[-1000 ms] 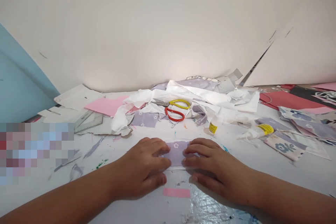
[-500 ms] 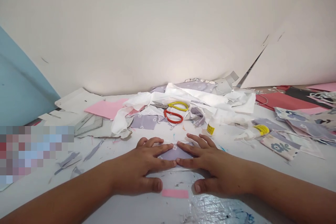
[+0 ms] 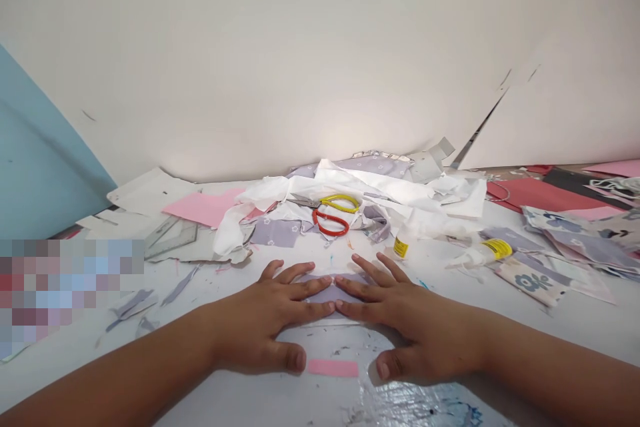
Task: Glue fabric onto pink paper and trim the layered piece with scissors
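A lavender flower-print piece (image 3: 324, 295) lies flat on the white table, mostly covered by my hands. My left hand (image 3: 273, 320) rests palm down on its left side, fingers spread. On the right side my right hand (image 3: 400, 320) presses down in the same way, and the fingertips of both hands almost meet at the middle. A small pink paper strip (image 3: 333, 367) lies between my two thumbs. Beyond the hands are scissors (image 3: 336, 212) with one yellow and one red handle, lying on fabric scraps.
Glue bottles with yellow labels stand and lie at right: one upright (image 3: 401, 245), one on its side (image 3: 483, 252). Patterned fabric pieces (image 3: 540, 280) lie farther right. White cloth (image 3: 350, 180), pink paper (image 3: 200, 207) and a clear set square (image 3: 173, 238) are behind. A white board (image 3: 300, 67) rises at the back.
Both hands stay on the lavender piece with slight shifts of the fingers. My right fingers are spread a little wider, and its thumb has moved slightly right and down.
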`<action>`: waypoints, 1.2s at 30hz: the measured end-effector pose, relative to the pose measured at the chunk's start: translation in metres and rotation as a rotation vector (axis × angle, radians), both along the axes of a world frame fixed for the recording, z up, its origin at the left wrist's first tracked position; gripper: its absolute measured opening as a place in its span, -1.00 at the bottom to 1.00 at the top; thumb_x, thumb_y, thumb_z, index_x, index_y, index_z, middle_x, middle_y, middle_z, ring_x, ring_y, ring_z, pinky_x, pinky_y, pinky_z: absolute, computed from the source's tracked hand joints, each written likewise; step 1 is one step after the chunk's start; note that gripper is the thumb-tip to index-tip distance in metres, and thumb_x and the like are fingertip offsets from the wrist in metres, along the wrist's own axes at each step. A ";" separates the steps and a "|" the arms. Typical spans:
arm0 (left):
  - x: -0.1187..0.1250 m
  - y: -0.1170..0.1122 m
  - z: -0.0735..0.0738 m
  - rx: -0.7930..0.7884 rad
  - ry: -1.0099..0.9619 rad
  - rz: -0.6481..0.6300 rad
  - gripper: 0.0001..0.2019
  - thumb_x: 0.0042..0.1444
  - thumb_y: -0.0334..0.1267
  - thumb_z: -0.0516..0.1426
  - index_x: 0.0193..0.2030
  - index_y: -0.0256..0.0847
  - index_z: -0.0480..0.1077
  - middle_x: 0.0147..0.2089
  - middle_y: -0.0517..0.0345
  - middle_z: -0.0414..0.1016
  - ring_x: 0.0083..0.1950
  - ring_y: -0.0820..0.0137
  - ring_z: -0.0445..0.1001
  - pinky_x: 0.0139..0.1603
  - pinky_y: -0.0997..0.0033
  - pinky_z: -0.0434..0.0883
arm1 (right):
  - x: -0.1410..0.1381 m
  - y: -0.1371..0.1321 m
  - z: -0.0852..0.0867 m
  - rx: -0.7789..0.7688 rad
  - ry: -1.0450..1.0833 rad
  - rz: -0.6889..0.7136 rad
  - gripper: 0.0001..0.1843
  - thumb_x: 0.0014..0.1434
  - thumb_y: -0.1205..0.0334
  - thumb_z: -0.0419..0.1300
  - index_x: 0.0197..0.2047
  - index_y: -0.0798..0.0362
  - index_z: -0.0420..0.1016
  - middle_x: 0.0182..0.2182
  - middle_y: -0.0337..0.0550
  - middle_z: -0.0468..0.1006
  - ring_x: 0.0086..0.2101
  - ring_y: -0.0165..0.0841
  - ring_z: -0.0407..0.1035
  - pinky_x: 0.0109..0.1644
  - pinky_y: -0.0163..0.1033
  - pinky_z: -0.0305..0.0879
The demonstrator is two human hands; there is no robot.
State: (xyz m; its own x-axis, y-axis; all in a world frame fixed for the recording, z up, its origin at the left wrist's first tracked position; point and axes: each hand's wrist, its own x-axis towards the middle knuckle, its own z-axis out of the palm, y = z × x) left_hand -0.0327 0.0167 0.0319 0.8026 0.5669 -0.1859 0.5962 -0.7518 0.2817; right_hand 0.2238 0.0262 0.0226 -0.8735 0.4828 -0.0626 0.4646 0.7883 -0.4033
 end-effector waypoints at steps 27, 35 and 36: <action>-0.001 0.001 0.002 -0.064 -0.065 0.007 -0.42 0.03 0.09 -0.03 0.20 0.12 -0.03 0.31 0.13 -0.20 0.29 0.08 -0.25 0.15 -0.20 -0.25 | 0.005 -0.001 0.000 -0.080 0.013 -0.023 -0.16 -0.11 -0.06 0.21 0.21 -0.18 -0.04 0.25 -0.10 -0.25 0.16 0.05 -0.54 0.10 0.33 -0.49; -0.010 0.013 0.012 -0.213 0.048 0.009 -0.36 -0.10 0.16 0.05 0.16 0.19 0.02 0.32 0.19 -0.38 0.26 -0.01 -0.53 0.07 -0.33 -0.36 | 0.015 0.003 0.018 -0.143 -0.094 -0.066 -0.23 -0.19 -0.18 0.20 0.12 -0.26 0.14 0.24 -0.04 -0.14 0.15 0.18 -0.34 0.00 0.45 -0.35; -0.010 0.014 0.013 -0.229 0.056 0.007 -0.36 -0.10 0.16 0.05 0.16 0.20 0.03 0.32 0.21 -0.38 0.26 -0.01 -0.54 0.07 -0.33 -0.36 | 0.015 0.004 0.020 -0.140 -0.091 -0.062 -0.24 -0.20 -0.17 0.21 0.11 -0.26 0.17 0.23 -0.04 -0.12 0.15 0.18 -0.31 0.01 0.44 -0.31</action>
